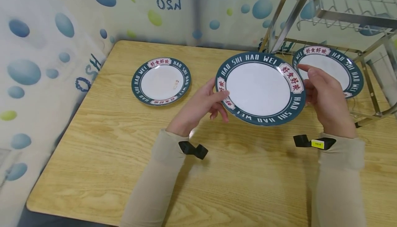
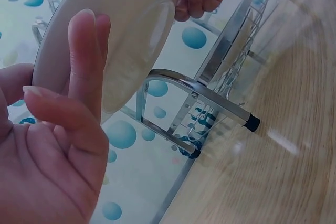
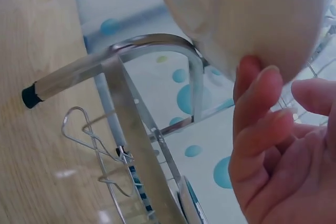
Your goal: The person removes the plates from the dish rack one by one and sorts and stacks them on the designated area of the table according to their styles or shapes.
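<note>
A white plate (image 1: 258,89) with a dark green lettered rim is held tilted above the table. My left hand (image 1: 206,101) grips its left edge, thumb on top of the rim and fingers beneath. On the opposite edge, my right hand (image 1: 325,96) holds the plate, its fingertips against the underside and the thumb near the rim. The plate's pale underside shows in the left wrist view (image 2: 136,40) and in the right wrist view (image 3: 252,19). A matching plate (image 1: 161,82) with a small mark lies flat at the table's back left.
A metal dish rack (image 1: 356,18) with wire tiers stands at the back right. Another matching plate (image 1: 328,68) leans within its lower part, partly hidden by my right hand. Behind the wooden table (image 1: 124,172) is a wall covering (image 1: 217,10) with blue and green dots.
</note>
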The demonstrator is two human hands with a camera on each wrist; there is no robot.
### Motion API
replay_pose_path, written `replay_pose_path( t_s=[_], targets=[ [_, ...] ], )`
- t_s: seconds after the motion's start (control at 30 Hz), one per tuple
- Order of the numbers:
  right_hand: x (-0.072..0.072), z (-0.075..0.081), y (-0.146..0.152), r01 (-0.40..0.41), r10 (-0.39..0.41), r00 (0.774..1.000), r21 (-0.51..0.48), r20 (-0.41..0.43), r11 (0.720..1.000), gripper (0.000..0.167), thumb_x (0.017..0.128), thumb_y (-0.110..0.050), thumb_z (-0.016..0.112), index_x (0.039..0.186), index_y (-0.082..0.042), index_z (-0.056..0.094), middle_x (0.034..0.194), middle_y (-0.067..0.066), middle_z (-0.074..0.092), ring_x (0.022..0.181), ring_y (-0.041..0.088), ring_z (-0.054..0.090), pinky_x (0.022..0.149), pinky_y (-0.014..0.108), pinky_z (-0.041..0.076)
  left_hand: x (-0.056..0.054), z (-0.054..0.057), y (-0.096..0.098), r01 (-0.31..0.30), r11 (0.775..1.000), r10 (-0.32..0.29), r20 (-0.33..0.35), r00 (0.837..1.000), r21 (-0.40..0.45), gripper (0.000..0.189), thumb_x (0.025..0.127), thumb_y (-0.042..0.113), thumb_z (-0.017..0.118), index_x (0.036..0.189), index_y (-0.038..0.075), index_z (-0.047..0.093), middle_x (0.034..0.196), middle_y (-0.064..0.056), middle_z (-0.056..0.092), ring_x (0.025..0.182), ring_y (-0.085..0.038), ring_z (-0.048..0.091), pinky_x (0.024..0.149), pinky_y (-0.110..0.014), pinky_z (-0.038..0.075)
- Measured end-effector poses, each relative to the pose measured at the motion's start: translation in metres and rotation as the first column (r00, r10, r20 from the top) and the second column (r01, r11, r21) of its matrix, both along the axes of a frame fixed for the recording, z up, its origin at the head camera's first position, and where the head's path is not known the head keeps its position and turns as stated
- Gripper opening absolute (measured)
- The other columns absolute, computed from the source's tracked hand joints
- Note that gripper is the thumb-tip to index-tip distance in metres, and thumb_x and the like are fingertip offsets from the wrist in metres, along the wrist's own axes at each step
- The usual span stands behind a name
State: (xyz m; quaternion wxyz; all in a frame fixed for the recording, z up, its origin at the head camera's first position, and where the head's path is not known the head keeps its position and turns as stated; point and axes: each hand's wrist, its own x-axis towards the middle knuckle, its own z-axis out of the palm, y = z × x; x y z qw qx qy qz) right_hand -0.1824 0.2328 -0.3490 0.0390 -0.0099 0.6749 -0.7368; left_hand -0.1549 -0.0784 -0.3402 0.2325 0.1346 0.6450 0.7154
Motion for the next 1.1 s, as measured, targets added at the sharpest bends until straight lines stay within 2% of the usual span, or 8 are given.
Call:
replay_pose_path(
  t_s=[0.33,0.4,0.53,0.63,0.7,0.77,0.83,1.1],
  targets=[
    [0.001,-0.003,0.017,0.077,-0.082,0.995,-0.089,-0.059,0.993,0.044,0.088,-0.026,0.054,0.125,-0.002,0.048,0.072,0.014,0.06,0.049,0.021,0.049,0.042,0.023,0.04,0.0,-0.002,-0.002,0.001,1.0,-0.001,0.004,1.0,0.018,0.045,0.094,0.016,0.044,0.136,0.015,0.027,0.08,-0.018,0.066,0.066,-0.037,0.063,0.042,-0.025,0.034],
    [0.0,-0.004,0.021,0.108,-0.116,0.991,-0.127,-0.059,0.986,0.042,0.088,-0.024,0.055,0.123,-0.002,0.049,0.071,0.015,0.06,0.049,0.021,0.048,0.041,0.024,0.039,-0.003,-0.007,-0.003,0.002,0.999,-0.002,0.003,1.0,0.033,0.045,0.094,0.018,0.044,0.135,0.017,0.027,0.082,-0.018,0.066,0.067,-0.037,0.063,0.042,-0.025,0.035],
    [-0.004,-0.008,0.032,0.15,-0.166,0.985,-0.249,-0.044,0.957,0.041,0.087,-0.019,0.057,0.121,0.001,0.05,0.068,0.016,0.057,0.047,0.022,0.045,0.037,0.025,0.032,-0.003,-0.005,-0.004,0.004,0.999,-0.005,0.022,1.0,0.035,0.043,0.094,0.017,0.043,0.134,0.018,0.028,0.083,-0.018,0.066,0.069,-0.037,0.063,0.044,-0.026,0.036],
    [-0.006,-0.013,0.042,0.205,-0.219,0.976,-0.338,-0.003,0.918,0.041,0.085,-0.017,0.06,0.12,0.003,0.052,0.067,0.015,0.055,0.048,0.021,0.042,0.035,0.025,0.025,-0.001,0.003,-0.004,0.007,1.0,-0.008,0.036,0.999,0.018,0.042,0.095,0.016,0.043,0.134,0.016,0.028,0.082,-0.016,0.066,0.072,-0.037,0.063,0.046,-0.027,0.036],
    [-0.007,-0.017,0.048,0.259,-0.268,0.963,-0.362,0.026,0.895,0.04,0.084,-0.017,0.061,0.118,0.002,0.053,0.065,0.013,0.052,0.048,0.02,0.039,0.036,0.025,0.022,0.0,0.003,-0.003,0.011,1.0,-0.011,0.041,0.999,0.012,0.042,0.095,0.016,0.043,0.134,0.016,0.029,0.083,-0.015,0.066,0.073,-0.036,0.063,0.047,-0.027,0.037],
    [-0.007,-0.02,0.052,0.311,-0.315,0.948,-0.369,0.05,0.876,0.039,0.083,-0.018,0.063,0.116,0.002,0.055,0.064,0.012,0.049,0.048,0.018,0.035,0.037,0.026,0.019,0.0,0.004,-0.003,0.013,1.0,-0.013,0.043,0.999,0.011,0.042,0.095,0.016,0.043,0.134,0.017,0.028,0.084,-0.015,0.066,0.073,-0.036,0.063,0.048,-0.027,0.037],
    [-0.008,-0.023,0.054,0.343,-0.348,0.936,-0.35,0.051,0.872,0.037,0.084,-0.018,0.062,0.115,0.001,0.056,0.061,0.01,0.045,0.047,0.018,0.031,0.037,0.027,0.016,0.0,0.004,-0.003,0.008,1.0,-0.009,0.045,0.999,0.01,0.042,0.095,0.017,0.043,0.134,0.016,0.029,0.083,-0.015,0.066,0.073,-0.036,0.063,0.047,-0.026,0.037],
    [-0.011,-0.028,0.057,0.421,-0.423,0.905,-0.248,0.05,0.873,0.036,0.084,-0.023,0.061,0.111,0.0,0.059,0.057,0.005,0.032,0.042,0.018,0.024,0.037,0.029,0.01,0.0,0.004,-0.004,-0.013,1.0,0.012,0.031,0.999,0.025,0.042,0.094,0.015,0.042,0.134,0.014,0.029,0.081,-0.017,0.066,0.071,-0.036,0.063,0.045,-0.025,0.037]
  ],
)
